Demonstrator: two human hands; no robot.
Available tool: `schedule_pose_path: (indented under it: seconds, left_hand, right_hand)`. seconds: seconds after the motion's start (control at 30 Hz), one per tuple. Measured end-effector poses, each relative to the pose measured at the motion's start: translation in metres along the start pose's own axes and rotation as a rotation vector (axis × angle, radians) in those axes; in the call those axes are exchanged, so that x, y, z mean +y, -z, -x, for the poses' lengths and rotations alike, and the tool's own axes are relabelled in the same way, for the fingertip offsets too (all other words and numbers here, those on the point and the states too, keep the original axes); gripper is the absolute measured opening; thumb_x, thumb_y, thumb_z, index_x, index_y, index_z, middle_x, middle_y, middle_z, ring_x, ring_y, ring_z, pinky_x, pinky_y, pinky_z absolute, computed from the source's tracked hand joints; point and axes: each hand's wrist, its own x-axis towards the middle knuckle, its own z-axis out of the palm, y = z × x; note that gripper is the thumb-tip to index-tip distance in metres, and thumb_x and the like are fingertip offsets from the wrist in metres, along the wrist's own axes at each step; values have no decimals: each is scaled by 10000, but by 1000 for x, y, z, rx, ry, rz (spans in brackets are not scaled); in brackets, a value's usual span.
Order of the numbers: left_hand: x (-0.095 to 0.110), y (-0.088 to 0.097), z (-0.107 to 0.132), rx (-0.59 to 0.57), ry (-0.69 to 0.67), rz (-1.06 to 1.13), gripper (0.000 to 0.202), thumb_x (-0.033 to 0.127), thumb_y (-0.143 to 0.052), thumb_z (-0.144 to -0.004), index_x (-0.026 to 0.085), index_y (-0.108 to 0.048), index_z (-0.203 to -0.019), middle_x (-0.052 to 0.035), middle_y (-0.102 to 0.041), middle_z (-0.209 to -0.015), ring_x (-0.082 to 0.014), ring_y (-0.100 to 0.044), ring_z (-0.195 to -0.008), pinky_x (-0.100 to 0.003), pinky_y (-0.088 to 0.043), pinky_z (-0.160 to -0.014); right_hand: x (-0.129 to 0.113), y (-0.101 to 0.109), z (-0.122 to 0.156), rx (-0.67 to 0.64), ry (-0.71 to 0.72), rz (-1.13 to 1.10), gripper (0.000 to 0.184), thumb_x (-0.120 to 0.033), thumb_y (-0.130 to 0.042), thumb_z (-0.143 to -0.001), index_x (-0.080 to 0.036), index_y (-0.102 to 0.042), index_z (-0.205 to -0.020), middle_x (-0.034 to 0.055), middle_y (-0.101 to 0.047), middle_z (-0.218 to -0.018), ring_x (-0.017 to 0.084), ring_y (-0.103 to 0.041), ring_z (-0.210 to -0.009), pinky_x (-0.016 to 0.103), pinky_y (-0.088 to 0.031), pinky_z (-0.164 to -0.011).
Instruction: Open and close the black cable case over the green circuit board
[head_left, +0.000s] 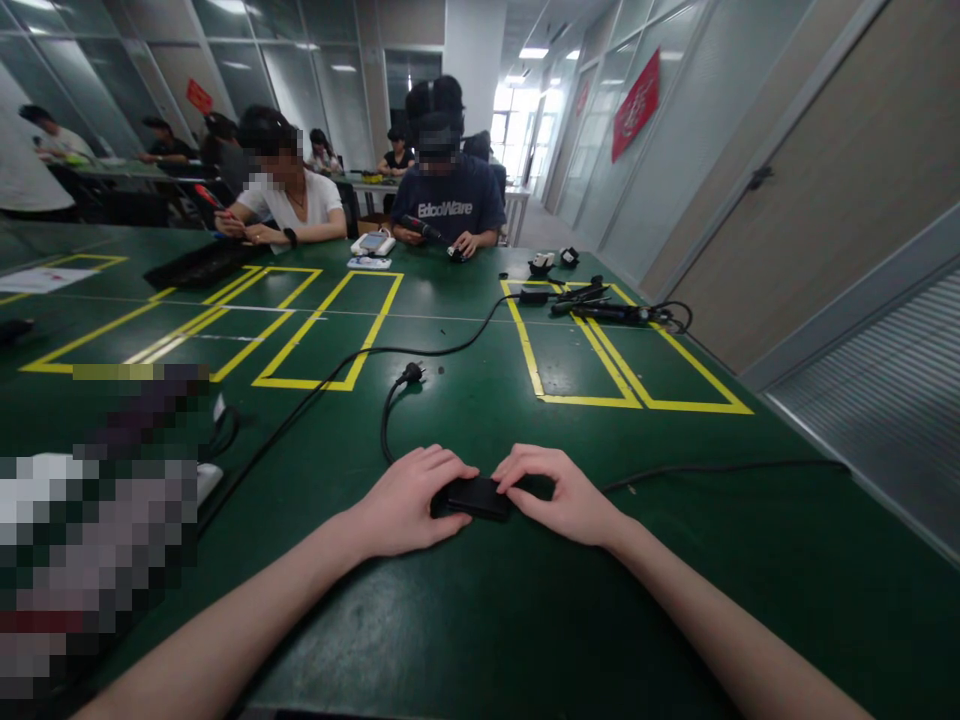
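Observation:
A black power adapter (480,497), a flat rectangular block, lies on the green table between my hands. My left hand (411,502) grips its left end, thumb on the near side and fingers on the far side. At the right end, my right hand (561,495) pinches the adapter with thumb and fingertips. Behind my left hand a short black cord runs out to a mains plug (410,374). A thin black cable (720,468) stretches from behind my right hand to the right table edge. Where the cords join the adapter is hidden by my hands.
Yellow tape outlines (349,385) mark the green table (465,620). Another long black cable (360,355) crosses it. Tools with cords (600,305) lie at the back right. Two people sit across the table, one holding a tool. A blurred patch covers the left side.

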Motion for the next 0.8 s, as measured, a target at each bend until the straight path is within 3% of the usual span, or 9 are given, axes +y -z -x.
schedule_pose_path:
  seconds: [0.13, 0.33, 0.5, 0.67, 0.8]
  left_hand:
    - [1, 0, 0, 15, -2, -26, 285, 253, -757, -848, 186, -666, -1110, -73, -725, -1083, -250, -658, -1026, -380, -519, -897]
    - [0, 0, -4, 27, 13, -91, 322, 365, -615, -998, 183, -645, -1262, -105, -729, -1212, -267, -654, -1100, -434, -514, -961]
    - [-9, -6, -5, 75, -50, -86, 368, 368, -638, -989, 173, -617, -1300, -117, -728, -1246, -274, -677, -1133, -453, -531, -1001]
    - [-13, -10, -2, 106, -101, -2, 290, 280, -621, -1002, 188, -618, -1276, -89, -750, -1189, -225, -722, -1072, -378, -567, -978]
    - [-13, -9, -1, 110, -115, 4, 288, 288, -620, -1006, 190, -620, -1277, -86, -752, -1199, -225, -727, -1086, -378, -574, -981]
  right_hand:
    - [1, -1, 2, -23, 38, 43, 120, -180, -660, -880, -222, -753, -943, 55, -720, -924, 205, -693, -887, 373, -565, -829]
    - [2, -5, 4, -79, 50, 305, 444, -200, -754, -816, -220, -689, -1255, 57, -649, -1027, 197, -658, -886, 326, -553, -779]
    - [9, -8, 4, -21, 132, 490, 331, -185, -701, -886, -199, -684, -1216, 70, -687, -987, 216, -664, -873, 346, -540, -772]
    - [10, -11, 5, 17, 172, 459, 325, -182, -710, -877, -210, -675, -1199, 75, -700, -999, 222, -680, -896, 348, -568, -774]
    - [9, -16, 5, 81, 243, 415, 331, -172, -688, -884, -219, -656, -1210, 101, -709, -1093, 241, -692, -982, 379, -596, -831]
